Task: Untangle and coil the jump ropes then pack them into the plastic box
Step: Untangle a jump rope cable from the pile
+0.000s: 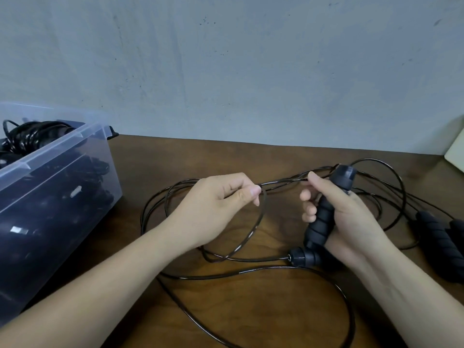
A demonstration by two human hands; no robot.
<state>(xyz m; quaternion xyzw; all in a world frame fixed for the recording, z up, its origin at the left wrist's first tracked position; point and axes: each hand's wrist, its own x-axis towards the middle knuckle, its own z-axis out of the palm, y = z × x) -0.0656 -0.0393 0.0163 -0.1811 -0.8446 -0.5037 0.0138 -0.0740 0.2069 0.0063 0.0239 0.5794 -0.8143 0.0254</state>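
Note:
A thin black jump rope cord (253, 231) lies in loose loops across the brown table (251, 310). My left hand (216, 209) pinches a strand of that cord between thumb and fingers. My right hand (336, 212) grips a black foam handle (324, 217) held upright, with a second handle (301, 257) lying crosswise under it; its thumb touches the cord near the handle top. A clear plastic box (60, 187) at the left holds several coiled black ropes.
Two more black foam handles (437, 239) lie at the right edge of the table with cord running to them. A grey wall rises behind the table. A pale object (457, 151) sits at the far right.

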